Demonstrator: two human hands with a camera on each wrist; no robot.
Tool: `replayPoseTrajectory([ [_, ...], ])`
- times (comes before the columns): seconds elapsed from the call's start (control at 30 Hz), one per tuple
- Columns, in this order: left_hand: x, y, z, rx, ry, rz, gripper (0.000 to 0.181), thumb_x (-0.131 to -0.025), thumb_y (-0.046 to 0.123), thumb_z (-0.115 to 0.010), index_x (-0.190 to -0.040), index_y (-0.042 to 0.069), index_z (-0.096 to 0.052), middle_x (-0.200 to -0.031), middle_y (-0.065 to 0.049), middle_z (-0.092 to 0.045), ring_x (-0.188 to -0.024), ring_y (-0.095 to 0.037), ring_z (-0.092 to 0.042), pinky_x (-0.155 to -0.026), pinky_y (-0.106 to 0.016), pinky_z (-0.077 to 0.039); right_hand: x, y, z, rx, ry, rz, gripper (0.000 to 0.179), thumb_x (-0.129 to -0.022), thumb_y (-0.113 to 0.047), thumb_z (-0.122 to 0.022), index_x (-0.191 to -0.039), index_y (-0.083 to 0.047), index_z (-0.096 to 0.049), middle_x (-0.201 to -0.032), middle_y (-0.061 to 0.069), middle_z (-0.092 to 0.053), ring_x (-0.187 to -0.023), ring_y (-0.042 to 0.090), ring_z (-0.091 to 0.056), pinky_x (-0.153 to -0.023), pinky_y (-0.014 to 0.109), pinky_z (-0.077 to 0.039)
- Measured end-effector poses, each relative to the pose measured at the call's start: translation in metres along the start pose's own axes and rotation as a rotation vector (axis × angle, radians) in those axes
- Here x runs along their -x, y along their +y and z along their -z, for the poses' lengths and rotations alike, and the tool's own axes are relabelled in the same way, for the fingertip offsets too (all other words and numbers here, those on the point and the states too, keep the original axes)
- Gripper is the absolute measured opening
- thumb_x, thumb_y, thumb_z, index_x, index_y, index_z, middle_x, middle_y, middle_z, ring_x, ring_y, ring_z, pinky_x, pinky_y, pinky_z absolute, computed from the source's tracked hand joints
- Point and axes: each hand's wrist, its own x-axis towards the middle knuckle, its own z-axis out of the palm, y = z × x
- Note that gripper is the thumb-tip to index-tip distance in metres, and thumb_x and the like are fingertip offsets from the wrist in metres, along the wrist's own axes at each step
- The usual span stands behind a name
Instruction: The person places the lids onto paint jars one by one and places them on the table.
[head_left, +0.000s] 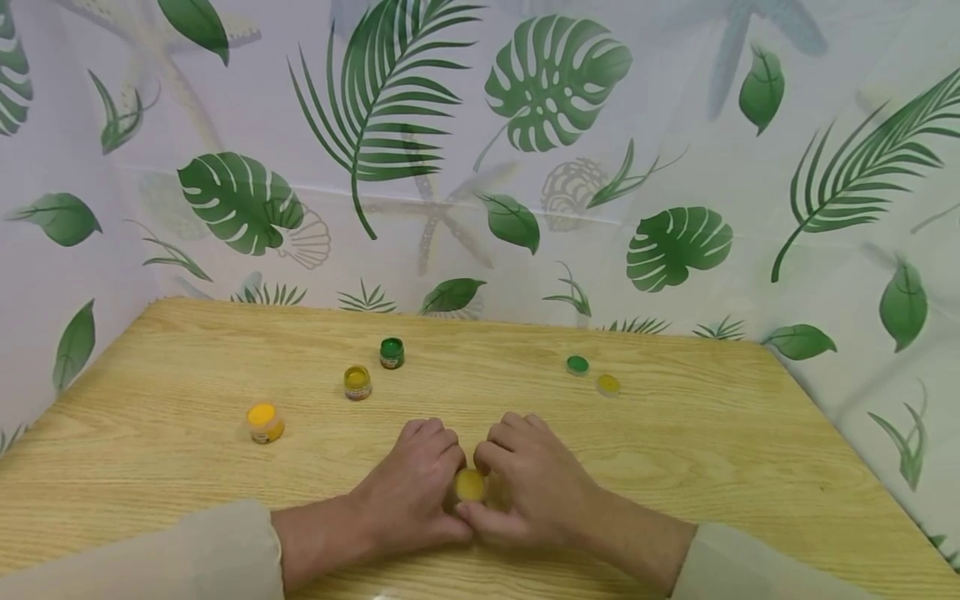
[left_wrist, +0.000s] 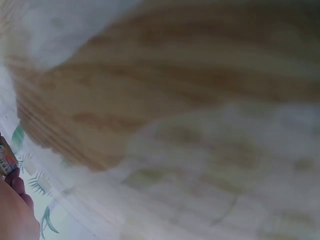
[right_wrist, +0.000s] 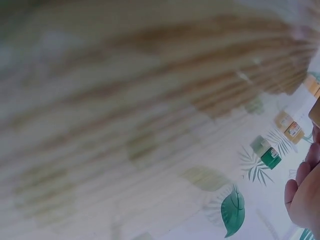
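Left grip point(head_left: 420, 482) and right grip point(head_left: 534, 477) clasp a yellow-topped jar point(head_left: 470, 485) between them at the near side of the counter point(head_left: 697, 458). Beyond are an orange-yellow jar point(head_left: 265, 423), then a mustard jar point(head_left: 357, 383) and yellow lid point(head_left: 608, 385), then a green lid point(head_left: 577, 365) and green jar point(head_left: 392, 353).

Wood-grain table point(head_left: 495, 375) before a white cloth point(head_left: 442, 250)
Green leaves point(head_left: 558, 83) and faint starfish point(head_left: 435, 210) pattern the cloth, which also flanks both sides.

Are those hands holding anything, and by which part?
Yes: a small yellow-topped jar, held around its sides between the left hand and the right hand; exactly where each one grips is partly hidden.
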Motion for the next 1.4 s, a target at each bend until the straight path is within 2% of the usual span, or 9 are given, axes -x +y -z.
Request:
replayPoseTrajectory([
  [0.1,0.0001,-0.0007,-0.0007,0.028,0.018,0.011,0.035,-0.070,0.042,-0.077,-0.086,0.014,-0.063,-0.081,0.008,-0.054,-0.080,-0.009,-0.042,-0.086,-0.031,-0.041,0.0000,0.0012,0.0011,-0.001,-0.016,0.006,0.031,-0.082,-0.050,-0.068,-0.093,-0.021,-0.066,-0.087,-0.011,-0.060,-0.084,0.006,-0.048,-0.076,0.025,-0.039],
  [0.23,0.0002,-0.0011,-0.0018,0.047,0.038,0.002,0.031,-0.070,0.037,-0.074,-0.088,0.015,-0.064,-0.080,0.009,-0.054,-0.078,-0.008,-0.041,-0.083,-0.029,-0.040,-0.0003,0.0019,0.0013,0.012,-0.021,0.052,0.029,-0.081,-0.045,-0.067,-0.097,-0.021,-0.067,-0.090,-0.010,-0.059,-0.086,0.007,-0.048,-0.078,0.027,-0.040],
  [0.4,0.0002,-0.0007,-0.0030,0.048,0.044,-0.012,0.028,-0.070,0.037,-0.073,-0.086,0.015,-0.064,-0.080,0.009,-0.055,-0.078,-0.008,-0.040,-0.082,-0.028,-0.039,-0.0002,0.0024,0.0004,0.024,0.010,0.095,0.026,-0.079,-0.043,-0.068,-0.091,-0.019,-0.065,-0.087,-0.009,-0.057,-0.084,0.009,-0.047,-0.077,0.028,-0.040],
  [0.7,0.0004,0.0007,-0.0028,0.036,0.060,-0.029,0.031,-0.070,0.039,-0.076,-0.084,0.014,-0.064,-0.080,0.008,-0.055,-0.077,-0.008,-0.040,-0.081,-0.028,-0.039,-0.0012,0.0032,-0.0001,0.055,0.029,0.123,0.028,-0.078,-0.046,-0.068,-0.084,-0.020,-0.062,-0.083,-0.010,-0.054,-0.083,0.009,-0.047,-0.076,0.027,-0.038],
  [0.93,0.0005,0.0016,-0.0038,0.002,0.084,-0.078,0.036,-0.073,0.045,-0.077,-0.083,0.013,-0.062,-0.079,0.008,-0.051,-0.077,-0.008,-0.038,-0.081,-0.027,-0.038,-0.0022,0.0037,-0.0018,0.105,0.091,0.190,0.026,-0.075,-0.042,-0.067,-0.077,-0.019,-0.055,-0.076,-0.010,-0.051,-0.076,0.010,-0.045,-0.072,0.026,-0.036],
  [1.07,0.0008,0.0030,-0.0036,-0.027,0.070,-0.084,0.038,-0.075,0.047,-0.075,-0.085,0.013,-0.063,-0.078,0.008,-0.050,-0.076,-0.009,-0.038,-0.082,-0.028,-0.039,-0.0033,0.0028,-0.0033,0.127,0.083,0.203,0.026,-0.075,-0.042,-0.063,-0.075,-0.018,-0.054,-0.074,-0.009,-0.050,-0.074,0.011,-0.043,-0.071,0.026,-0.036],
  [1.2,0.0006,0.0038,-0.0019,-0.037,0.026,-0.072,0.038,-0.078,0.048,-0.073,-0.088,0.013,-0.064,-0.078,0.009,-0.049,-0.077,-0.009,-0.037,-0.084,-0.028,-0.039,-0.0036,0.0021,-0.0041,0.148,0.064,0.206,0.027,-0.076,-0.044,-0.061,-0.075,-0.017,-0.055,-0.074,-0.008,-0.051,-0.073,0.012,-0.043,-0.072,0.028,-0.037],
  [1.4,0.0014,0.0010,-0.0002,0.001,-0.017,-0.036,0.036,-0.077,0.046,-0.075,-0.088,0.012,-0.065,-0.082,0.009,-0.051,-0.080,-0.008,-0.038,-0.087,-0.029,-0.040,0.0004,0.0010,-0.0001,0.091,0.004,0.137,0.029,-0.082,-0.045,-0.065,-0.083,-0.017,-0.060,-0.081,-0.009,-0.055,-0.079,0.011,-0.047,-0.075,0.028,-0.040],
])
